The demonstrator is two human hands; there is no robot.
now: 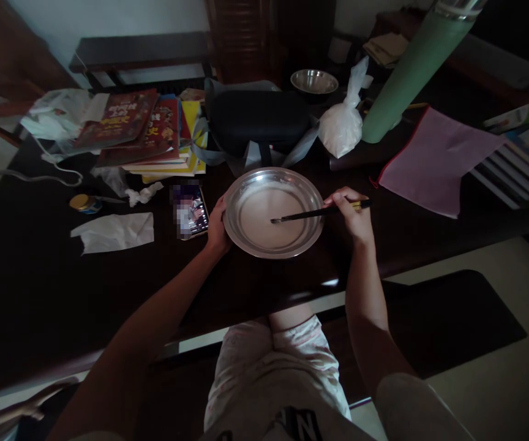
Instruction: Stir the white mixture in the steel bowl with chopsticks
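Note:
A shiny metal basin (273, 250) sits in front of me on the dark table, with a pale, milky liquid (264, 205) in its bottom. My left hand (219, 229) grips the basin's left side at the rim, its fingers partly hidden beneath. At the right side, my right hand (351, 214) is closed around black chopsticks (308, 213) with gold-patterned ends. They slant across the basin, and their tips touch the liquid near the middle. Behind the basin to the right stands a knotted plastic bag of white powder (340, 130).
A phone (194, 211) lies left of the basin, near a paper tissue (115, 233) and a small jar (85, 203). Behind are stacked books (138, 128), a black bag (259, 116) and another metal bowl (314, 81). A tall green bottle (420, 73) and a pink mesh pouch (439, 159) are on the right.

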